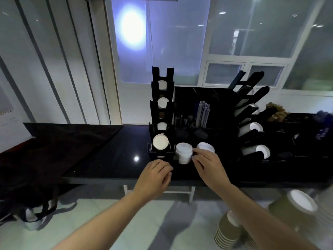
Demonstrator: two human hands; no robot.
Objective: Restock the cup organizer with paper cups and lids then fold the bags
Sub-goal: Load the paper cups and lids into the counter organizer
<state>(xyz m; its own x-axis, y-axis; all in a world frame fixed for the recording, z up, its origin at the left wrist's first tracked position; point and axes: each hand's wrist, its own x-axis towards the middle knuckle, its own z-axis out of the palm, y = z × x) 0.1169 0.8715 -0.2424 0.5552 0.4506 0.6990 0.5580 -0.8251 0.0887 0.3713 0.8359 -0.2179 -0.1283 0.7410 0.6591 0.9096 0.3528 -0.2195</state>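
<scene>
A black cup organizer (182, 98) stands on the dark counter, with paper cups lying in its left column (160, 144) and its slanted right racks (254, 129). Two stacks of white lids sit in its front slots: one (183, 153) in the middle, one (205, 147) to the right. My right hand (207, 163) reaches between these stacks, fingers curled at the right stack's near edge. My left hand (156, 175) rests with bent fingers on the organizer's front left edge, below the lowest cup. A black bag (45, 152) lies on the counter's left end.
Stacks of brown paper cups (228, 230) and a larger tilted cup stack (292, 206) stand at the lower right. Napkins or packets (202, 114) fill the organizer's back compartments. A second dark bag (36, 210) hangs off the counter at lower left. Windows rise behind.
</scene>
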